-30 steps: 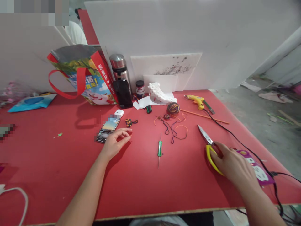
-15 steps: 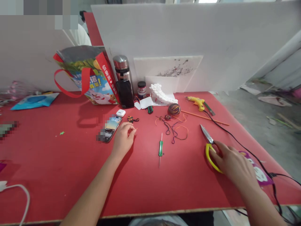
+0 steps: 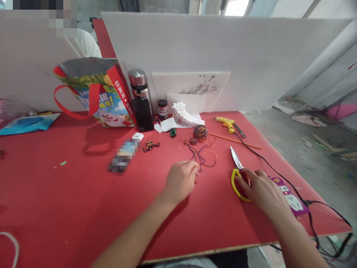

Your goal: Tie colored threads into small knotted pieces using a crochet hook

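Observation:
My right hand [image 3: 262, 190] lies on the right of the table with its fingers curled at the yellow handles of the scissors [image 3: 237, 190]. The silver blades are together and point away from me. My left hand [image 3: 181, 181] is in the middle, fingers bent and pressed together; whatever they hold, if anything, is hidden. Under this hand lies a double-ended tool with a green grip; only its thin tips [image 3: 184, 200] peek out. Just beyond the fingertips run loose strands of multicoloured yarn [image 3: 208, 153], leading to a yarn ball [image 3: 200, 131].
A small orange-and-black knotted piece [image 3: 150, 146] lies beside a phone [image 3: 124, 156] and a white earphone case [image 3: 138, 137]. A yellow glue gun [image 3: 226, 123] trails a black cord along the right. Behind stand a bag [image 3: 97, 96], a steel flask [image 3: 139, 85] and a jar [image 3: 162, 108].
My left hand has moved right, from beside the phone to over the green-handled tool, which it now mostly covers. My right hand stays at the scissors. The whole view has shifted slightly.

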Demonstrator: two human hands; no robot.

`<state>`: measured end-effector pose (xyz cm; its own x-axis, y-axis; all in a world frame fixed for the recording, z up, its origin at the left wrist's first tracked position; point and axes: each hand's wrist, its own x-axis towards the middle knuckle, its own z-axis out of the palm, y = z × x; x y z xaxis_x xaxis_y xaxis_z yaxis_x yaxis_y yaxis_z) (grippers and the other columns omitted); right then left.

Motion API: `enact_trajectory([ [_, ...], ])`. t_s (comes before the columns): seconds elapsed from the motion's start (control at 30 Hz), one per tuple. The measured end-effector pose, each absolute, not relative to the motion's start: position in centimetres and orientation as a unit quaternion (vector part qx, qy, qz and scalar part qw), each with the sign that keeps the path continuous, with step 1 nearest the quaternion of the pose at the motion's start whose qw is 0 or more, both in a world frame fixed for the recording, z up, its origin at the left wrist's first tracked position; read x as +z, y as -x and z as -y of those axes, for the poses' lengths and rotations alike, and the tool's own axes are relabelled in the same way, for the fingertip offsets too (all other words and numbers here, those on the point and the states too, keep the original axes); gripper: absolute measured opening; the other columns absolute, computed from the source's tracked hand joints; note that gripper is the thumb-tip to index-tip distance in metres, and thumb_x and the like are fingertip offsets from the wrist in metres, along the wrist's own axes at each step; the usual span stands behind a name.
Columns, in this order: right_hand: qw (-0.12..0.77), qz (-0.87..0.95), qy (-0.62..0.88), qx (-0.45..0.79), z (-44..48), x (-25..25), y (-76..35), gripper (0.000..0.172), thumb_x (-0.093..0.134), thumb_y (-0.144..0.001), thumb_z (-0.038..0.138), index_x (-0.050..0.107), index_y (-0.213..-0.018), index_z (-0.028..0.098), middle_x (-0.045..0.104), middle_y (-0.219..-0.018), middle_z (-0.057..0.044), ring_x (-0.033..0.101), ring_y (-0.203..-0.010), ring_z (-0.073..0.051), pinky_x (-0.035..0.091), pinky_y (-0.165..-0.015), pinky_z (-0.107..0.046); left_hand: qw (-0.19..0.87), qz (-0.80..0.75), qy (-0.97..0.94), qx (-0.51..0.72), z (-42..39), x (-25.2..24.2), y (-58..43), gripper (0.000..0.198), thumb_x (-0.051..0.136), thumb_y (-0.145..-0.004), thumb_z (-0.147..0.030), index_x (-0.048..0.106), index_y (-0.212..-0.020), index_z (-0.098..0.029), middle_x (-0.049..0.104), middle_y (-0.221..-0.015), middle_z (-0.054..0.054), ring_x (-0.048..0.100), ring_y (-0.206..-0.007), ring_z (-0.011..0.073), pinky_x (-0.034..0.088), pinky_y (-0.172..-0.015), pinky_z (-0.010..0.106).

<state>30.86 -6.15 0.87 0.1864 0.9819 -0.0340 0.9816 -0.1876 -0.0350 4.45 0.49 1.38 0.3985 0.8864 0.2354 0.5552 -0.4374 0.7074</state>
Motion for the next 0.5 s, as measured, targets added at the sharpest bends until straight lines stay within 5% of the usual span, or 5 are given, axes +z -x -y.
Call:
enact_trajectory([
  [0.1,0.001,0.624,0.78,0.039,6.1,0.8,-30.9,0.031,0.052,-0.1,0.038,0.075,-0.102,0.017,0.065,-0.079,-0.01,0.063,-0.063,-0.024,0.042,-0.059,-0.032,0.306,-0.346,-0.839,0.287,1.8,-0.1,-7.4,0.037,0.053,-0.097,-0.014,0.068,-0.128,-0.025,0.083,-0.111,0.008,0.078,-0.102,0.0246,0.059,-0.092,0.039],
  [0.2,0.016,0.623,0.781,0.038,6.2,0.5,-30.8,0.033,0.05,-0.101,0.038,0.074,-0.104,0.016,0.065,-0.081,-0.011,0.066,-0.067,-0.026,0.045,-0.065,-0.035,0.271,-0.299,-0.88,0.25,2.7,-1.2,-8.4,0.083,0.061,-0.09,-0.014,0.027,-0.165,-0.014,0.044,-0.164,0.026,0.05,-0.149,0.0369,0.05,-0.114,0.056],
  [0.27,0.047,0.629,0.775,0.026,6.3,0.4,-30.6,0.035,0.049,-0.102,0.039,0.074,-0.106,0.016,0.068,-0.087,-0.013,0.069,-0.074,-0.029,0.048,-0.071,-0.037,0.233,-0.294,-0.897,0.234,2.4,-1.3,-7.6,0.077,0.065,-0.092,-0.02,0.034,-0.162,-0.014,0.039,-0.168,0.026,0.046,-0.151,0.0401,0.046,-0.117,0.062],
  [0.37,0.118,0.637,0.762,0.015,6.3,0.7,-29.7,0.037,0.048,-0.102,0.039,0.073,-0.114,0.014,0.072,-0.107,-0.018,0.072,-0.092,-0.032,0.051,-0.084,-0.041,0.181,-0.303,-0.884,0.307,1.0,-0.8,-4.6,0.03,0.057,-0.102,-0.025,0.067,-0.13,-0.019,0.062,-0.152,0.017,0.061,-0.138,0.0318,0.047,-0.118,0.057],
  [0.5,0.133,0.672,0.721,0.105,4.6,1.6,-26.2,0.032,0.049,-0.102,0.035,0.073,-0.113,0.016,0.072,-0.113,-0.015,0.072,-0.095,-0.028,0.05,-0.081,-0.035,0.135,-0.435,-0.786,0.419,-1.2,-0.8,-0.5,0.021,0.053,-0.104,-0.021,0.072,-0.111,-0.021,0.075,-0.129,0.012,0.069,-0.121,0.0243,0.055,-0.108,0.047],
])
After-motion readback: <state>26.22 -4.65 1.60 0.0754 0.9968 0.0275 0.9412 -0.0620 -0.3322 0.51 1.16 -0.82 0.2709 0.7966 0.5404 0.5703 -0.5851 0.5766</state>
